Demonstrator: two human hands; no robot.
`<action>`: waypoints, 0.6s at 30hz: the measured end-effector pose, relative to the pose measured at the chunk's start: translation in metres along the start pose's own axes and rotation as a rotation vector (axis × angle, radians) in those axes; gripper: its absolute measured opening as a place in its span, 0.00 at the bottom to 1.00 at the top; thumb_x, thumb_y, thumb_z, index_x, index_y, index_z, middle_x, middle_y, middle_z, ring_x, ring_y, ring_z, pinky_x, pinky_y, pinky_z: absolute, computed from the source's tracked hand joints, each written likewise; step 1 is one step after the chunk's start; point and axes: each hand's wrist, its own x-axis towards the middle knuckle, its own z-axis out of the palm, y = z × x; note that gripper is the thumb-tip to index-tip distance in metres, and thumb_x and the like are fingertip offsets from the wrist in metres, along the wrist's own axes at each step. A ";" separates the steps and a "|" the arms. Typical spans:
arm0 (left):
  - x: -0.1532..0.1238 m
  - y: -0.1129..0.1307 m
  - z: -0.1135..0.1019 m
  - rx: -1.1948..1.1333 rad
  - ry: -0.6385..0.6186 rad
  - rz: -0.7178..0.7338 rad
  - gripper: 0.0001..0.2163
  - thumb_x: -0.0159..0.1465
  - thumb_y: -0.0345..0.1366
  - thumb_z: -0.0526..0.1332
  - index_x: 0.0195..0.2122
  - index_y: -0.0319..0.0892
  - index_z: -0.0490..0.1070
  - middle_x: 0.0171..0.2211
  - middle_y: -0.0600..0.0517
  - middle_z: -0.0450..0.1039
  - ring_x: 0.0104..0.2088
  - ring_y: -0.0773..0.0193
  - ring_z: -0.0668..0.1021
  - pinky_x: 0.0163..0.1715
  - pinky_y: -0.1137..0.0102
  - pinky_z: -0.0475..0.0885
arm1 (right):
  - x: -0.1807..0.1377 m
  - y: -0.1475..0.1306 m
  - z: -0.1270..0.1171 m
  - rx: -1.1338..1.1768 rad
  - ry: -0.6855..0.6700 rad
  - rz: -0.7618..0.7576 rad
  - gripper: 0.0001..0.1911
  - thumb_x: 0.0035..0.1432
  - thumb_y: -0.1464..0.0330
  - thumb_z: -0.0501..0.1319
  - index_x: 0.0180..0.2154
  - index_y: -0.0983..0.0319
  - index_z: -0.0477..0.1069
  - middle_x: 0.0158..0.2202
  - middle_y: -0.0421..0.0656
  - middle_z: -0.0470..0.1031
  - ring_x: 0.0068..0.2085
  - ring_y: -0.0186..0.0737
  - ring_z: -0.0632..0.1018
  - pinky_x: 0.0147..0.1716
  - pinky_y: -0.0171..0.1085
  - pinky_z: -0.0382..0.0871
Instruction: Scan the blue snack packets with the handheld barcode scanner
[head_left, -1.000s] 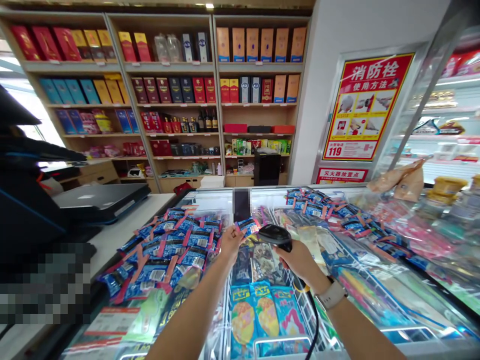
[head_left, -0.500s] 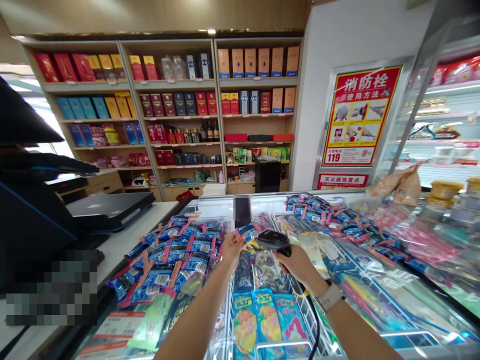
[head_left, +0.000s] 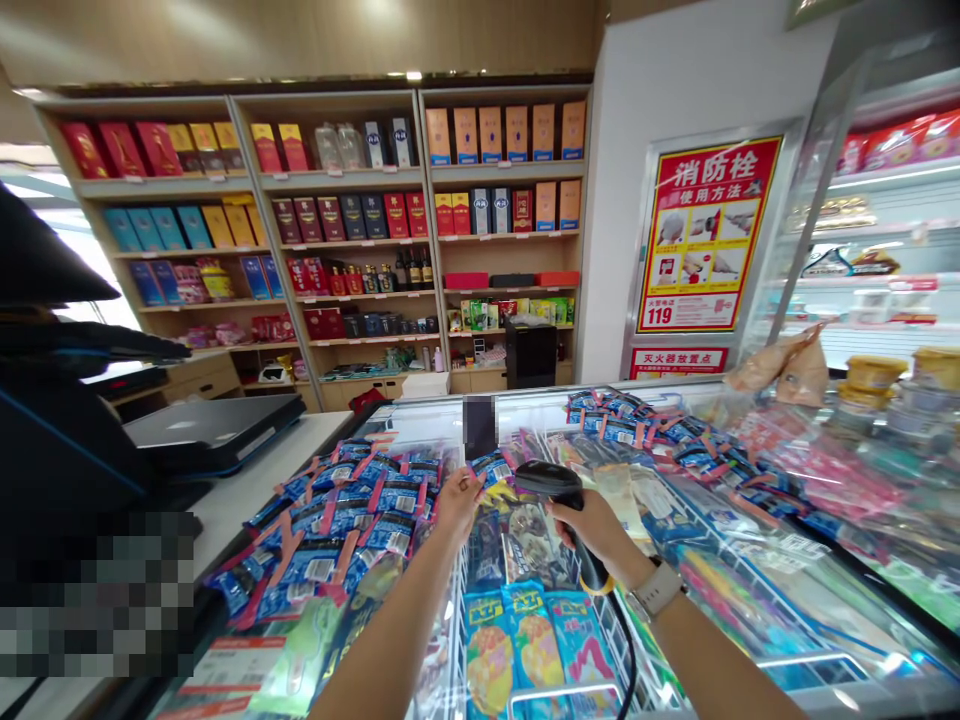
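Note:
My left hand (head_left: 457, 503) pinches a small blue snack packet (head_left: 491, 468) and holds it up over the glass lid of a chest freezer (head_left: 757, 610). My right hand (head_left: 592, 528) is wrapped round the handle of a black barcode scanner (head_left: 551, 480), whose head points at the packet from the right. The scanner's black cable (head_left: 628, 660) trails down toward me. A watch sits on my right wrist. To the left of my left hand, several more blue packets (head_left: 337, 525) lie spread on the lid.
More blue packets (head_left: 630, 425) lie at the freezer's far right. Ice cream wrappers (head_left: 525, 640) show under the glass. A dark till screen (head_left: 52, 430) and a flat grey device (head_left: 214, 430) stand on the white counter at left. Shelves of boxes (head_left: 360, 215) fill the back wall.
The camera has tilted up and turned slightly. Both hands stay over the freezer lid, still holding the packet and scanner close together, and have sunk a little in the picture.

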 end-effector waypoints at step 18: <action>-0.056 0.127 -0.137 1.038 0.215 0.499 0.18 0.47 0.35 0.68 0.41 0.46 0.74 0.39 0.49 0.77 0.44 0.51 0.76 0.46 0.59 0.69 | 0.017 -0.002 0.187 0.925 -0.226 0.294 0.06 0.51 0.66 0.63 0.31 0.63 0.72 0.36 0.48 0.80 0.42 0.41 0.80 0.41 0.35 0.74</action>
